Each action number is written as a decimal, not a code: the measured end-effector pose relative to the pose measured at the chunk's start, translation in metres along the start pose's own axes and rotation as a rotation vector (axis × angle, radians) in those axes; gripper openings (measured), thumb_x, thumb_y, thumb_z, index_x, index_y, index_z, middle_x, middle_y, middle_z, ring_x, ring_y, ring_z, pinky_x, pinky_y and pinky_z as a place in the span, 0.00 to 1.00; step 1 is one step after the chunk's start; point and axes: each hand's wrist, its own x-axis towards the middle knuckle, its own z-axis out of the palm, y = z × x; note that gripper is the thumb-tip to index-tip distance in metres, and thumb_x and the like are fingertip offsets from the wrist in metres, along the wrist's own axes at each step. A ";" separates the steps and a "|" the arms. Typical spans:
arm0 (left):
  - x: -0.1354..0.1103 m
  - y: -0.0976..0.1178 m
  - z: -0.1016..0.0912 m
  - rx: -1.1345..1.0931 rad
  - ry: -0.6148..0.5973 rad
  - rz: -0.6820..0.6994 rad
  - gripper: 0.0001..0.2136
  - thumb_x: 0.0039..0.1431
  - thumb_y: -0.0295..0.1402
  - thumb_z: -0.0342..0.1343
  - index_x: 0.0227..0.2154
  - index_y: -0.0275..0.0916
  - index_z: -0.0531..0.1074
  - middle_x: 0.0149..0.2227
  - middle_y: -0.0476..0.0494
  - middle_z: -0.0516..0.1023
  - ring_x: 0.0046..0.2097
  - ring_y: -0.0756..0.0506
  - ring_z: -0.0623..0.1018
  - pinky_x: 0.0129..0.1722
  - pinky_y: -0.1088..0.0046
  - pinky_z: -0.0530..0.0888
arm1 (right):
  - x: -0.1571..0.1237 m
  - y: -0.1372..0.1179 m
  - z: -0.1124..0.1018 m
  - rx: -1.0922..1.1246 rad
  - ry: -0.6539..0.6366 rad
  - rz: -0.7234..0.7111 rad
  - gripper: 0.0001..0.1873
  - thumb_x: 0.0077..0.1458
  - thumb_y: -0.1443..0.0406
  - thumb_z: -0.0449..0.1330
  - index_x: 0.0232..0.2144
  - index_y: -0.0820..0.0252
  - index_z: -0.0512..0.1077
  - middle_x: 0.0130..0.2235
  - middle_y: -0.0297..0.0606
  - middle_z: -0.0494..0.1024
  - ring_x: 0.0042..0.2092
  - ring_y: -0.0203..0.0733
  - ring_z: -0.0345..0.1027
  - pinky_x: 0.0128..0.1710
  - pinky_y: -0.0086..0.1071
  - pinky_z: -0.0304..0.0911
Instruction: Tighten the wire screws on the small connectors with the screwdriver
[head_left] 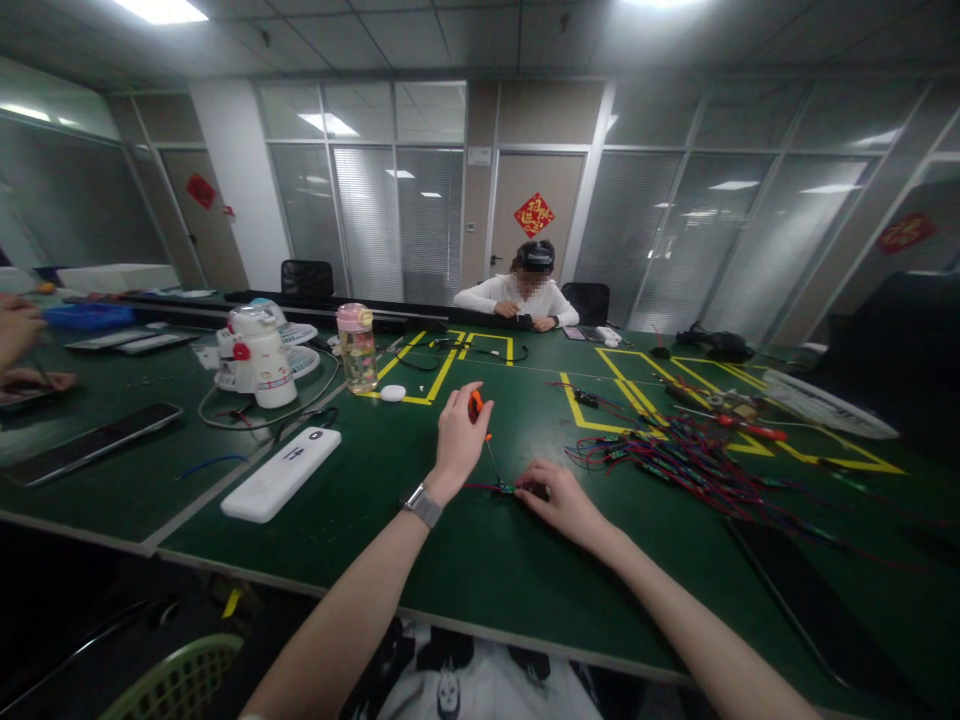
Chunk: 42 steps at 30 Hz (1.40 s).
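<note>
On the green tabletop (367, 480) stands a clear, pink-lidded bottle (357, 350), contents indistinct; gold Chinese characters mark the red door sign (533, 214). My left hand (457, 440) grips an orange screwdriver (475, 405); my right hand (561, 503) pinches a circuit board (505, 489) beneath its tip.

Worktop (390, 570) is dark green with bright yellow tape lines (445, 370) making boxy outlines. Screwdriver (475, 405) is orange and black, circuit board (506, 489) is green, and the wire pile (694, 462) is a tangle of mostly red and blue. Plain white slab (281, 475) with dark marks, pink bottle lid (354, 318), blue tray (90, 317), and the door sign (534, 214)'s red with gold characters.
</note>
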 end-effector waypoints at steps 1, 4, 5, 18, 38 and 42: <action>0.000 0.001 0.000 -0.004 0.000 0.005 0.13 0.60 0.31 0.55 0.47 0.39 0.69 0.41 0.43 0.74 0.40 0.47 0.75 0.41 0.69 0.72 | 0.000 0.000 -0.001 -0.014 -0.002 -0.007 0.06 0.55 0.68 0.58 0.31 0.60 0.76 0.33 0.38 0.73 0.33 0.39 0.68 0.33 0.31 0.63; 0.000 0.002 -0.001 -0.009 -0.007 0.009 0.13 0.60 0.30 0.55 0.48 0.39 0.69 0.41 0.43 0.73 0.41 0.46 0.75 0.42 0.69 0.72 | 0.000 0.000 -0.003 -0.041 -0.005 -0.020 0.08 0.57 0.67 0.56 0.32 0.60 0.76 0.33 0.38 0.73 0.34 0.40 0.68 0.34 0.31 0.63; 0.000 0.002 -0.001 -0.008 -0.011 0.007 0.13 0.60 0.30 0.55 0.48 0.39 0.69 0.42 0.43 0.73 0.41 0.46 0.75 0.42 0.69 0.72 | 0.000 0.000 -0.004 -0.045 -0.006 -0.024 0.08 0.58 0.66 0.56 0.33 0.60 0.76 0.33 0.39 0.73 0.34 0.40 0.68 0.34 0.31 0.63; 0.001 -0.003 0.001 -0.005 -0.002 -0.010 0.13 0.59 0.30 0.55 0.47 0.39 0.69 0.42 0.43 0.74 0.41 0.46 0.75 0.44 0.67 0.72 | 0.003 0.011 -0.005 -0.083 0.263 0.001 0.11 0.60 0.63 0.54 0.34 0.60 0.75 0.33 0.41 0.73 0.34 0.42 0.68 0.35 0.33 0.64; 0.007 -0.005 -0.009 0.090 0.057 -0.020 0.11 0.61 0.30 0.53 0.46 0.38 0.69 0.42 0.41 0.75 0.40 0.44 0.75 0.41 0.66 0.71 | 0.002 0.016 -0.004 -0.200 0.039 0.113 0.11 0.59 0.66 0.55 0.34 0.60 0.78 0.35 0.41 0.74 0.38 0.44 0.69 0.39 0.33 0.63; 0.007 -0.004 -0.008 0.042 0.069 -0.026 0.11 0.60 0.30 0.54 0.46 0.38 0.69 0.41 0.41 0.75 0.38 0.45 0.75 0.40 0.67 0.72 | 0.001 0.012 -0.002 -0.177 0.045 0.102 0.10 0.59 0.65 0.56 0.34 0.59 0.79 0.35 0.41 0.73 0.37 0.43 0.69 0.39 0.34 0.64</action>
